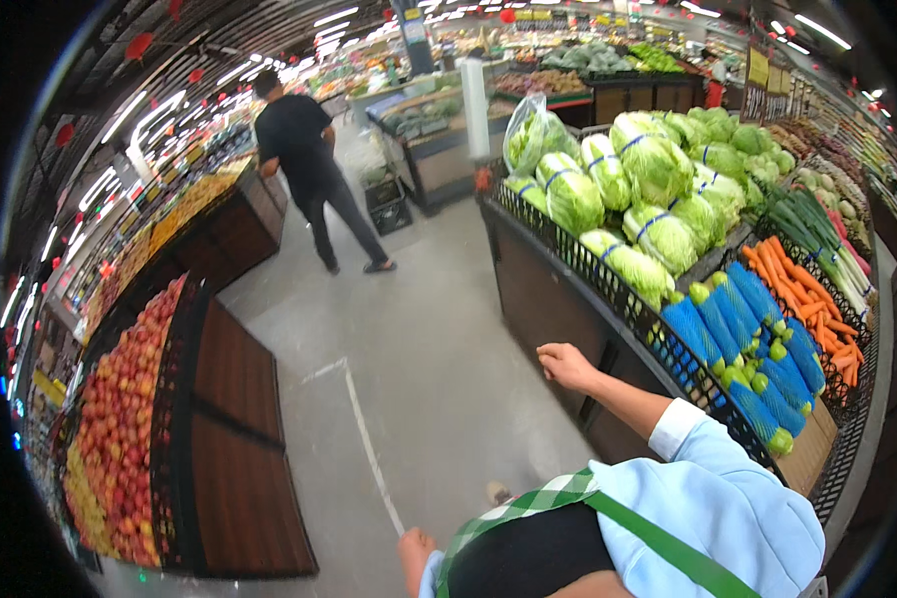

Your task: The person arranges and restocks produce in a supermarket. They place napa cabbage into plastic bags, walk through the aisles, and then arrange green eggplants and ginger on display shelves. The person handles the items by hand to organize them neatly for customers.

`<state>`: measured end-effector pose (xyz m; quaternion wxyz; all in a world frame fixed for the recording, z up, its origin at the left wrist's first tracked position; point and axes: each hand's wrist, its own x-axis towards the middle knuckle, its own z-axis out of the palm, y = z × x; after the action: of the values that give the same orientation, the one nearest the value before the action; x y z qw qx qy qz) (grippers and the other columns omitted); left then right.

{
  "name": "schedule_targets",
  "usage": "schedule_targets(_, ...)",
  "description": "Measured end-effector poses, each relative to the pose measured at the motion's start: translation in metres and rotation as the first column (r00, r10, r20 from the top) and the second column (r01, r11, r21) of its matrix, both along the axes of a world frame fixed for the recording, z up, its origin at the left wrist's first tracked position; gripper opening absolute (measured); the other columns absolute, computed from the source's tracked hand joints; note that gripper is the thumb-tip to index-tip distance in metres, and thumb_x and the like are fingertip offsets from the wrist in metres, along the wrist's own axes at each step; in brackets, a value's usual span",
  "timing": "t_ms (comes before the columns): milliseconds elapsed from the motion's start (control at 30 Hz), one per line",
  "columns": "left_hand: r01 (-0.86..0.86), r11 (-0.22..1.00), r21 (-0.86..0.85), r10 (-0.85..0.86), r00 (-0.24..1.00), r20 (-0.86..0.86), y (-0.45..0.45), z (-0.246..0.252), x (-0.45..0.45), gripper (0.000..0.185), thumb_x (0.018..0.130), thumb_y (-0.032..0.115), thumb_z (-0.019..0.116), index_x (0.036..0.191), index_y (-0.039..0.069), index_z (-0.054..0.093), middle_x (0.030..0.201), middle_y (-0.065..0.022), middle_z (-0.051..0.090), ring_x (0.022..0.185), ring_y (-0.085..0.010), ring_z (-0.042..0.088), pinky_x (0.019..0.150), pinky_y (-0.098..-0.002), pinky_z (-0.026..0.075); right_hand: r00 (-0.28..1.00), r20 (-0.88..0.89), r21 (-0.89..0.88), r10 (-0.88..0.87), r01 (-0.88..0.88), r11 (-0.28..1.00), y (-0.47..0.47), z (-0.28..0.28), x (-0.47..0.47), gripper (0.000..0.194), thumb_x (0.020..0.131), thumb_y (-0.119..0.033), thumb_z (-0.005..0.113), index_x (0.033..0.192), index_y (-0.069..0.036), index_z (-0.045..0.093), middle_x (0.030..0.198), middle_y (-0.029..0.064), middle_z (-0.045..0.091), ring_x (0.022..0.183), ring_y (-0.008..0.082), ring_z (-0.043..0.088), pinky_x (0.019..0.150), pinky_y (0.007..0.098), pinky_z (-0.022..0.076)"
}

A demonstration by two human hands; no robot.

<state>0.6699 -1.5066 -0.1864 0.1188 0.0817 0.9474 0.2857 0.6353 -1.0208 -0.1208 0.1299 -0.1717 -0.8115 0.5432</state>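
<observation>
My right hand (566, 366) is loosely curled with nothing visible in it, held over the aisle beside the vegetable stand. My left hand (416, 549) hangs low at the bottom of the picture; its fingers are mostly hidden, so its grip is unclear. On the stand to my right lie napa cabbages (654, 153) banded in blue, green vegetables in blue mesh sleeves (740, 303), carrots (800, 280) and long green onions (811, 217). One cabbage is in a clear plastic bag (534, 138). A green checked apron (538, 501) covers part of my front.
A bin of red apples (131, 404) with dark wooden sides stands at the left. A person in dark clothes (299, 149) stands ahead in the aisle, facing away. Near that person, a black crate (389, 213) sits on the floor. A roll of clear bags (475, 108) stands at the stand's corner.
</observation>
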Motion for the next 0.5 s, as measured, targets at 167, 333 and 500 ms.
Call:
schedule_targets(167, 0.146, 0.988, 0.053, -0.132, 0.970, -0.207, 0.065, 0.031, -0.146, 0.013, 0.078, 0.006, 0.058, 0.072, -0.003, 0.052, 0.075, -0.0247, 0.056, 0.075, -0.0459, 0.056, 0.066, -0.0530, 0.044, 0.996, 0.085, -0.009, -0.041, 0.042, 0.999, 0.036, 0.021, -0.099, 0.035, 0.093, -0.019, 0.055, 0.118, 0.004, 0.066, 0.077, 0.0093, 0.070, 0.065, 0.0142, 0.063, 0.059, 0.0323, 0.0511)
schedule_targets(333, 0.348, 0.936, 0.054, -0.321, 0.907, -0.272, 0.114, 0.054, -0.251, 0.017, 0.080, 0.009, 0.059, 0.072, -0.003, 0.050, 0.076, -0.0242, 0.055, 0.073, -0.0453, 0.054, 0.065, -0.0530, 0.042, 0.973, 0.071, 0.139, -0.221, 0.210, 0.968, 0.071, 0.020, -0.188, 0.037, 0.090, -0.031, 0.061, 0.083, 0.003, 0.071, 0.076, 0.0215, 0.069, 0.071, 0.0275, 0.069, 0.069, 0.0434, 0.0531)
schedule_targets(500, 0.387, 0.918, 0.084, -0.369, 0.913, -0.175, 0.162, 0.044, -0.331, 0.029, 0.081, 0.015, 0.064, 0.066, -0.003, 0.047, 0.068, -0.0213, 0.051, 0.069, -0.0419, 0.052, 0.064, -0.0513, 0.042, 0.806, -0.216, 0.274, -0.551, 0.592, 0.758, 0.196, 0.020, -0.289, 0.055, 0.095, -0.046, 0.058, 0.067, 0.000, 0.067, 0.060, 0.0127, 0.065, 0.060, 0.0240, 0.066, 0.063, 0.0401, 0.0514)
